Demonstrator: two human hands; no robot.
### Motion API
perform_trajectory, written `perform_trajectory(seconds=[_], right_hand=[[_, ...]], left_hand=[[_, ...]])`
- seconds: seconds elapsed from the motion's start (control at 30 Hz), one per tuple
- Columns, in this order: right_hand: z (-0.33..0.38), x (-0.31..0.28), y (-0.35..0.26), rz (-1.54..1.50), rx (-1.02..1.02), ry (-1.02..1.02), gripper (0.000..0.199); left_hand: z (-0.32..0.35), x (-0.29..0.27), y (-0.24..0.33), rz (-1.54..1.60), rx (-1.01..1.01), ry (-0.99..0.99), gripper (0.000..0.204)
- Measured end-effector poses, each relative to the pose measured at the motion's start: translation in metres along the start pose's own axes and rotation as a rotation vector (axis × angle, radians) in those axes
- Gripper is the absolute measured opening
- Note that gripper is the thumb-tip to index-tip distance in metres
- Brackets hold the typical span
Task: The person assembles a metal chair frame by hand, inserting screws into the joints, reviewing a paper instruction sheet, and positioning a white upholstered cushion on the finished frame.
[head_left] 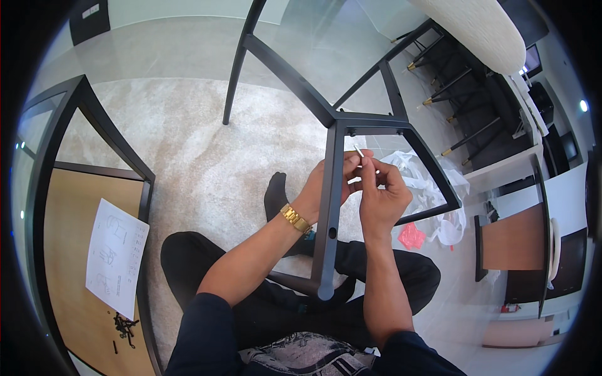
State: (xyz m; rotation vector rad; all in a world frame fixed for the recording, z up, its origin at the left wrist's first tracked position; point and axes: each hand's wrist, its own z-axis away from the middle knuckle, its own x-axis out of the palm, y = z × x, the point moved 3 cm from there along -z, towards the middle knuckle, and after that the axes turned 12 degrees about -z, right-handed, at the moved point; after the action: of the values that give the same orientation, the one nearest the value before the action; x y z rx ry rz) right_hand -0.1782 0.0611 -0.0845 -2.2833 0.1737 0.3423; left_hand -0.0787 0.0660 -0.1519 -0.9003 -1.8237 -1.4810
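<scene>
A small, thin silver rod [358, 150] sticks up from between my fingertips; its exact kind is too small to tell. My left hand [342, 172] reaches behind an upright of the dark metal chair frame [330, 207], its fingers pinched at the rod and partly hidden by that post. From the other side, my right hand [384, 194] meets it, thumb and fingers closed at the rod's lower end. The frame stands tilted over my lap, its lower corner near my crossed legs. Dark screw heads [376, 131] show along the crossbar just above my hands.
On the left, a second dark frame with a tan panel [94, 188] carries an instruction sheet [118, 257] and a pile of black bolts [125, 329]. Clear plastic bags [448, 225] and a red wrapper [411, 236] lie at right. Bar stools [451, 88] stand at far right.
</scene>
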Motion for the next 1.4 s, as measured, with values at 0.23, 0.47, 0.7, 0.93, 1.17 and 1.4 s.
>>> perform_trajectory(seconds=[0.23, 0.47, 0.7, 0.93, 1.17, 1.4], right_hand=[[-0.002, -0.001, -0.015, -0.056, -0.110, -0.077, 0.013], [-0.006, -0.006, -0.027, 0.034, -0.203, -0.175, 0.015], [-0.016, -0.006, -0.041, 0.233, -0.372, -0.325, 0.017], [-0.016, -0.009, -0.047, 0.167, -0.191, -0.271, 0.011], [-0.015, -0.006, -0.042, 0.309, -0.183, -0.277, 0.014], [-0.018, 0.000, -0.037, 0.476, -0.285, -0.328, 0.018]], left_hand=[[-0.003, -0.002, 0.014, -0.062, 0.039, 0.014, 0.032], [-0.004, 0.000, 0.015, -0.006, -0.003, 0.011, 0.029], [-0.009, -0.005, 0.013, 0.135, -0.031, -0.070, 0.028], [-0.010, 0.004, 0.015, 0.111, 0.023, -0.006, 0.034], [-0.009, 0.004, 0.014, 0.119, 0.009, 0.021, 0.032], [-0.009, 0.001, 0.011, 0.083, 0.019, 0.089, 0.034]])
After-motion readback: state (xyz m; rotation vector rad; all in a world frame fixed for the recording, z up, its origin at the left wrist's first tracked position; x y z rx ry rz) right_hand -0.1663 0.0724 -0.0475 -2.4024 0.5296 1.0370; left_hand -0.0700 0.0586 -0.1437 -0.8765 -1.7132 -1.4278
